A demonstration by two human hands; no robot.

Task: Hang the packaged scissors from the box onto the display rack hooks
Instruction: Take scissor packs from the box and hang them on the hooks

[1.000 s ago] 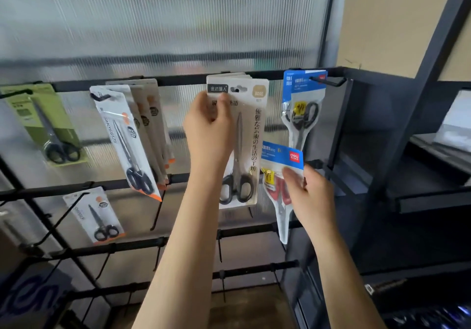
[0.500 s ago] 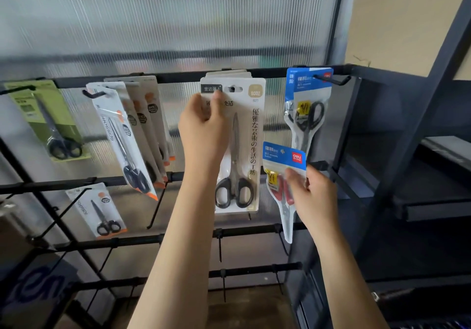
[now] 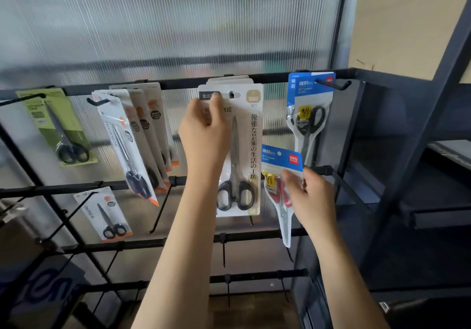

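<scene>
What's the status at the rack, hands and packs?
Left hand pinching beige scissors pack on top-row hook. Right hand holding small blue-header pack, unhung. Larger blue pack hangs just above it.

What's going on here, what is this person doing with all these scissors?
A person is stocking a display rack with packaged scissors. The left hand pinches the top of a beige pack whose slot is on a top-row hook, in front of similar packs. The right hand holds a small blue pack of red-handled scissors, not yet hung, below another blue pack already hanging. More packs hang to the left.
</scene>
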